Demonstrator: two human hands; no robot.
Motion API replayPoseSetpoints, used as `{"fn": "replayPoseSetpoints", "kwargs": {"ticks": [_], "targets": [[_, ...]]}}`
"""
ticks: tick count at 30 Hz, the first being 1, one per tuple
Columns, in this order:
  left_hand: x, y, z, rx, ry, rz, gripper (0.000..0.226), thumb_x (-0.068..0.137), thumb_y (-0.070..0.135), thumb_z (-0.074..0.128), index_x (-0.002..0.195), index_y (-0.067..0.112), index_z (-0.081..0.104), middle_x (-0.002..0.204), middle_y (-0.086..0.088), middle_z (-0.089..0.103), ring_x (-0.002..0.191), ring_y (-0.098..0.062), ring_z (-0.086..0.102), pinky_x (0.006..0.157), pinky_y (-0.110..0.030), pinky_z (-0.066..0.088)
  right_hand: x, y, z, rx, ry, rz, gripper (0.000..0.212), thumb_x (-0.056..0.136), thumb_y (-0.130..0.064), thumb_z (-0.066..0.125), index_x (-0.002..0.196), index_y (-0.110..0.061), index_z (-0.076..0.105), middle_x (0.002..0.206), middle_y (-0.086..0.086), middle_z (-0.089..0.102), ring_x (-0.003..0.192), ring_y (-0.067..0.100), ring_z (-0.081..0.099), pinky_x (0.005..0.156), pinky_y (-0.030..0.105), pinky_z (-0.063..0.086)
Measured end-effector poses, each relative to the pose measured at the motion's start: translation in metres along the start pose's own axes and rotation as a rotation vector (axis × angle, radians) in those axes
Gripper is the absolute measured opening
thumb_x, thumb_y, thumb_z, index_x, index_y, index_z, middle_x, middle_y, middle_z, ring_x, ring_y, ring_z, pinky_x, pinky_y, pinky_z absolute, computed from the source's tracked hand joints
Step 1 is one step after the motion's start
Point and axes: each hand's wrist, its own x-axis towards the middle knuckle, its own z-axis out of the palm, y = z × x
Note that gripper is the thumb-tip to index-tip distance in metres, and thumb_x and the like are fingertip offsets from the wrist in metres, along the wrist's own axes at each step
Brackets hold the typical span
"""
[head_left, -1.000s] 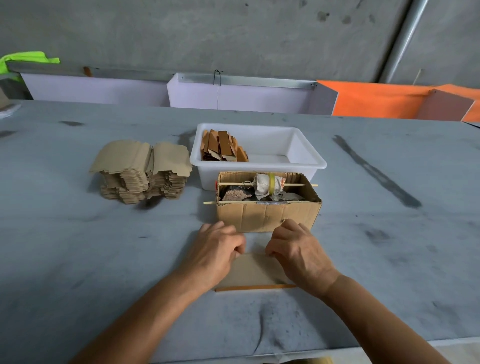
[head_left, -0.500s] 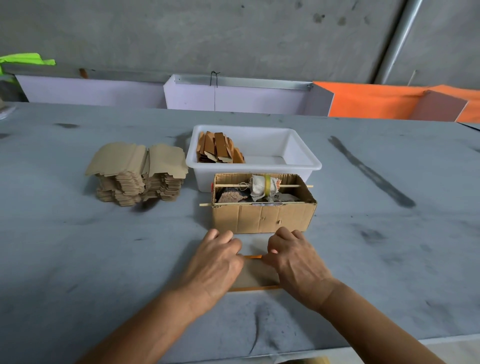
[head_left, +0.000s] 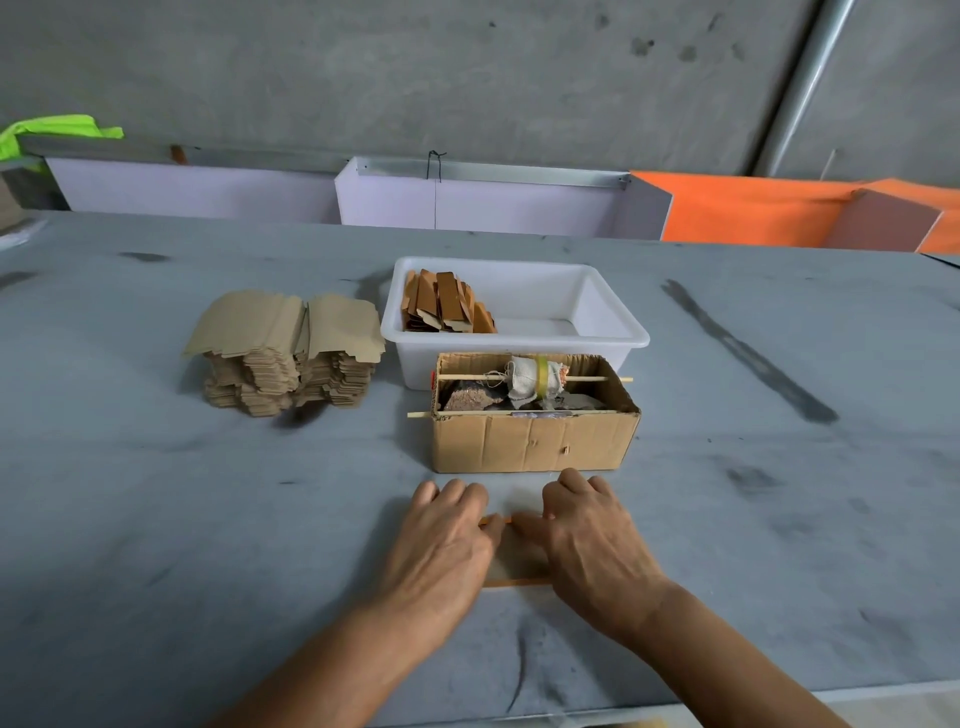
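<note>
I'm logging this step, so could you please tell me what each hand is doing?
Left hand: open, pressing on the cardboard sheet.
Right hand: open, pressing on the same sheet.

folded card largely covered — fingers blurred, perhaps pinching

In the lower middle of the frame the left hand and the right hand rest palm-down on a flat cardboard piece with orange edges, which lies on the grey table; the fingers hide whether they pinch it. Just above them stands an open cardboard box with two thin sticks across its top, and touching behind it is a white tub holding folded brown pieces. A stack of cardboard blanks sits at centre left.
</note>
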Motion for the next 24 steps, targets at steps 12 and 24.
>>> {"fn": "replayPoseSetpoints", "kwargs": {"ticks": [12, 24], "targets": [[-0.008, -0.014, 0.016, -0.153, -0.039, -0.161, 0.041, 0.097, 0.009, 0.031, 0.127, 0.023, 0.055, 0.115, 0.002, 0.044, 0.114, -0.019, 0.037, 0.087, -0.031, 0.026, 0.001, 0.012, 0.006, 0.116, -0.066, 0.093, 0.031, 0.077, -0.006, 0.054, 0.092, -0.023, 0.075, 0.08, 0.003, 0.057, 0.083, 0.024, 0.051, 0.064, 0.031, 0.038], [-0.006, -0.018, 0.019, -0.309, 0.01, -0.288, 0.025, 0.09, 0.029, 0.047, 0.1, 0.023, 0.069, 0.096, 0.007, 0.052, 0.098, -0.013, 0.049, 0.082, -0.026, 0.031, -0.009, 0.013, 0.01, 0.215, 0.013, 0.134, 0.011, 0.07, -0.01, 0.065, 0.073, -0.018, 0.071, 0.075, 0.001, 0.058, 0.076, 0.023, 0.056, 0.059, 0.033, 0.045]]}}
